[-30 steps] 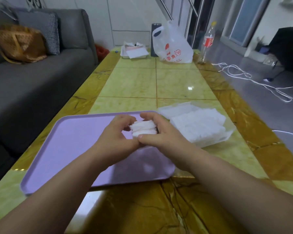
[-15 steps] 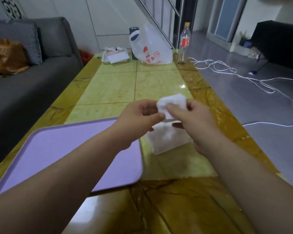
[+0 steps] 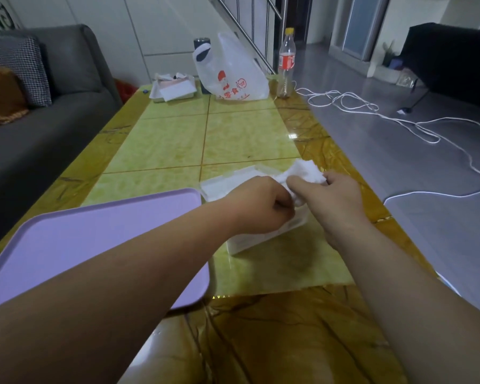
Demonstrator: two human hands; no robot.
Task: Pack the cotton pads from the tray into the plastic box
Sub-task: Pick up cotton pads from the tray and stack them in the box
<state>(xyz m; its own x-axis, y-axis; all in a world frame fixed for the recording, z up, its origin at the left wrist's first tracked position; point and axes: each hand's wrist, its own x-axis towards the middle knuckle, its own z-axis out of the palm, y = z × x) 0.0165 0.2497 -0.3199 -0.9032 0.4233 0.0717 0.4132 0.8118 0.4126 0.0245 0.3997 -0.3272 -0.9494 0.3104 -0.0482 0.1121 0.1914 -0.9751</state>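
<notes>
Cotton pads moved from tray to over plastic box, prob. part-full.

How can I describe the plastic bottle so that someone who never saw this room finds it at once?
Follow the long yellow-green tiled table to its far end, where a white plastic bag with red print stands. The bottle stands just right of that bag, at the table's corner. Unlike the dark cup behind the bag, it is clear, with a yellow cap and red label.
</notes>
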